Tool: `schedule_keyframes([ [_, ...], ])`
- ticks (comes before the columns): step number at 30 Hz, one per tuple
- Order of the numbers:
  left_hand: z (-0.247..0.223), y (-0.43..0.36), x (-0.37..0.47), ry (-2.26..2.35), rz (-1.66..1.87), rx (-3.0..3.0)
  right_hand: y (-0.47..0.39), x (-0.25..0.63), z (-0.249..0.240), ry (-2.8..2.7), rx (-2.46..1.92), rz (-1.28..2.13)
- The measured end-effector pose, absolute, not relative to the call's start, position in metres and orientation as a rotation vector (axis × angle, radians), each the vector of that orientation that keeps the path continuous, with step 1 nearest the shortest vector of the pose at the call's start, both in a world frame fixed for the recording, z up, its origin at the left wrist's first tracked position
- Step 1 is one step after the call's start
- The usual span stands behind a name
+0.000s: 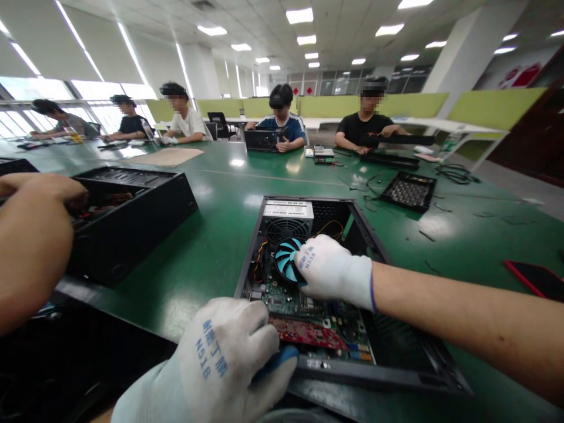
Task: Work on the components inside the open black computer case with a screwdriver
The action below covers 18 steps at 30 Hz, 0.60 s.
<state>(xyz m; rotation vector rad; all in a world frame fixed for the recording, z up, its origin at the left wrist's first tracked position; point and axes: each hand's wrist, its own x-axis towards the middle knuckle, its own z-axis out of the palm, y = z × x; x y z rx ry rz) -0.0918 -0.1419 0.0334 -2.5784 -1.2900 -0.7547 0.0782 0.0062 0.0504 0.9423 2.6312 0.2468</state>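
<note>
An open computer case (388, 373) lies in front of me, its circuit board (282, 296) showing inside. My right hand (330, 267), in a white work glove, is closed at the right edge of a round fan (287, 261) with turquoise blades; its fingertips are hidden. Closer to me, my left hand (233, 352), gloved too, curls over the near left edge of the case beside a red card (306, 332). What lies under its fingers is partly hidden. Beyond the fan sits a power supply (288, 220) with a white label.
At left, another person's bare arm (35, 235) reaches into a second black case (136, 229). Across the green table (220, 182) several people work. A black metal tray (409, 191), cables (458, 172) and a red-edged dark object (537, 279) lie to the right.
</note>
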Motion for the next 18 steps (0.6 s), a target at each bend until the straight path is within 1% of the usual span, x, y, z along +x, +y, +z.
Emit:
schedule_keyframes([
  [5, 0.034, -0.143, -0.092, -1.26, -0.791, -2.582, 0.006, 0.088, 0.052, 2.59, 0.935, 0.332],
  [18, 0.033, -0.144, -0.09, -1.264, -0.852, -2.548, 0.013, 0.086, 0.038, 2.658, 1.071, 0.344],
])
